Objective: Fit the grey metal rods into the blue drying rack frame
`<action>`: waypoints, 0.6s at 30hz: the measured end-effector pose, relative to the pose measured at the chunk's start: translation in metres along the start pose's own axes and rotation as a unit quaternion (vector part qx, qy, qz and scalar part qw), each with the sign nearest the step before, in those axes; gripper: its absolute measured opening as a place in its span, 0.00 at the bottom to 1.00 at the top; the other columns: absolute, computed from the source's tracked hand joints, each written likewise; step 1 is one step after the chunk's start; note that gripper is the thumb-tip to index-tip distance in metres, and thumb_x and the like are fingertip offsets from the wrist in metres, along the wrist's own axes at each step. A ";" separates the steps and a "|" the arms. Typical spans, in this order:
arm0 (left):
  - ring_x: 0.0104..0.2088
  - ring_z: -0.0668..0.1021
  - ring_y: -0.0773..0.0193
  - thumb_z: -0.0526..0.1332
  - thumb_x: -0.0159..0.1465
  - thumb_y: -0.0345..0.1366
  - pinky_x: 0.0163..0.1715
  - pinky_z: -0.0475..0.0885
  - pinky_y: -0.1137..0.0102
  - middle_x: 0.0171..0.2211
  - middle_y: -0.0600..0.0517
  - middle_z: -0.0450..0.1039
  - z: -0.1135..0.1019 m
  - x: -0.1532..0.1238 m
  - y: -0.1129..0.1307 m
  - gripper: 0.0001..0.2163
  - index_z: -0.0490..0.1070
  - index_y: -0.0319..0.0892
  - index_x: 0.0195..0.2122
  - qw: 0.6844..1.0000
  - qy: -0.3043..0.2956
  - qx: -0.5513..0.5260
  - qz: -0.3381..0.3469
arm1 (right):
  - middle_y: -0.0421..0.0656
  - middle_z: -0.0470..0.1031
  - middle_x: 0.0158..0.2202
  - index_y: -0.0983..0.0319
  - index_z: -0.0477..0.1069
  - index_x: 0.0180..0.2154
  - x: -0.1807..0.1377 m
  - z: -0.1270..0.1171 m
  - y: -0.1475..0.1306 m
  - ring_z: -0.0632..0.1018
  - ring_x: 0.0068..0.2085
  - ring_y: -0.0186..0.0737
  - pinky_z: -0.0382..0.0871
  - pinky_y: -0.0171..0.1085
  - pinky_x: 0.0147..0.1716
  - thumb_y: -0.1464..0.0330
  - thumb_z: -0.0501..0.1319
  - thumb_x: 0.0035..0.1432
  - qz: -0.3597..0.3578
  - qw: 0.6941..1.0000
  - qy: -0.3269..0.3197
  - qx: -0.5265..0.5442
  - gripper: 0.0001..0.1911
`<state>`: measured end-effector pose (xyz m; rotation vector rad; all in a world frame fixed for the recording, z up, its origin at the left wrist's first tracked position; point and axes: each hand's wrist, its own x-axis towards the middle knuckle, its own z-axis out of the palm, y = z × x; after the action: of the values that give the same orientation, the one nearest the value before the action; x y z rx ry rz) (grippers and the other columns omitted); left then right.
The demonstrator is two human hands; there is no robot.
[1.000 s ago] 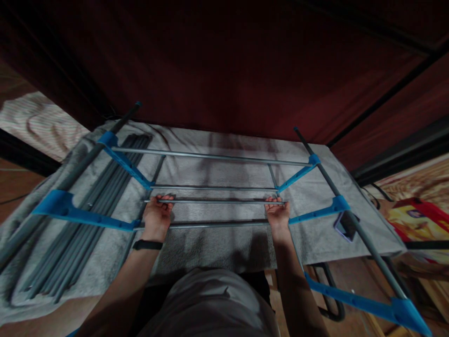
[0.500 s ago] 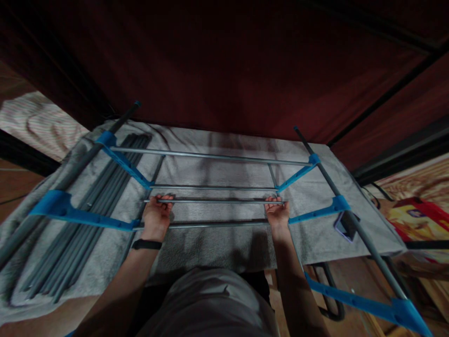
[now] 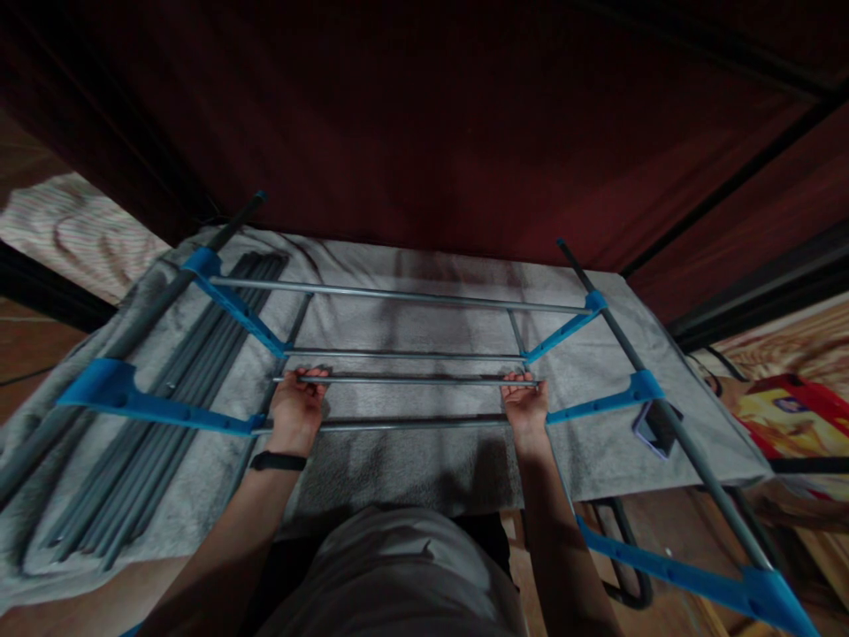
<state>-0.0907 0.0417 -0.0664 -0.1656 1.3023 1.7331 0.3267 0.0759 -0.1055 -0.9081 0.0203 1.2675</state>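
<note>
Rod (image 3: 411, 380) between left hand (image 3: 298, 411) and right hand (image 3: 526, 409), one end in each grip.

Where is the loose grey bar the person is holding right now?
In the head view, the bar runs crosswise near the middle, from the left hand to the right hand, appearing between two crossbars of the blue-jointed frame.
</note>
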 end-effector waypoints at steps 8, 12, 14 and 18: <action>0.26 0.78 0.67 0.45 0.76 0.32 0.23 0.68 0.76 0.23 0.53 0.71 -0.002 0.004 -0.001 0.18 0.65 0.41 0.29 1.000 -0.004 -0.002 -0.002 | 0.38 0.74 0.25 0.56 0.66 0.28 0.001 0.000 0.000 0.79 0.29 0.36 0.77 0.40 0.36 0.51 0.41 0.73 -0.009 1.000 -0.008 -0.009 0.27; 0.24 0.78 0.68 0.46 0.76 0.32 0.22 0.66 0.76 0.23 0.53 0.71 -0.001 0.004 0.000 0.17 0.66 0.41 0.29 1.000 0.004 -0.005 -0.005 | 0.39 0.75 0.25 0.56 0.67 0.28 -0.001 0.001 -0.001 0.79 0.30 0.36 0.76 0.39 0.35 0.53 0.39 0.74 0.000 1.000 -0.003 0.007 0.29; 0.24 0.78 0.68 0.47 0.75 0.31 0.21 0.65 0.76 0.22 0.54 0.70 0.000 0.003 0.000 0.17 0.66 0.41 0.29 1.000 0.001 -0.008 -0.005 | 0.39 0.75 0.25 0.57 0.68 0.29 -0.001 -0.001 -0.001 0.80 0.31 0.37 0.76 0.39 0.35 0.53 0.39 0.74 0.005 1.000 -0.009 0.006 0.29; 0.24 0.78 0.67 0.47 0.75 0.31 0.19 0.62 0.77 0.22 0.53 0.71 -0.001 0.002 -0.001 0.17 0.66 0.41 0.29 1.000 -0.003 -0.014 -0.004 | 0.39 0.74 0.25 0.56 0.69 0.29 0.003 -0.006 -0.001 0.80 0.32 0.39 0.77 0.42 0.36 0.50 0.42 0.73 0.001 1.000 -0.017 -0.006 0.28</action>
<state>-0.0914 0.0424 -0.0684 -0.1811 1.2717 1.7439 0.3313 0.0747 -0.1100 -0.8966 -0.0126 1.2861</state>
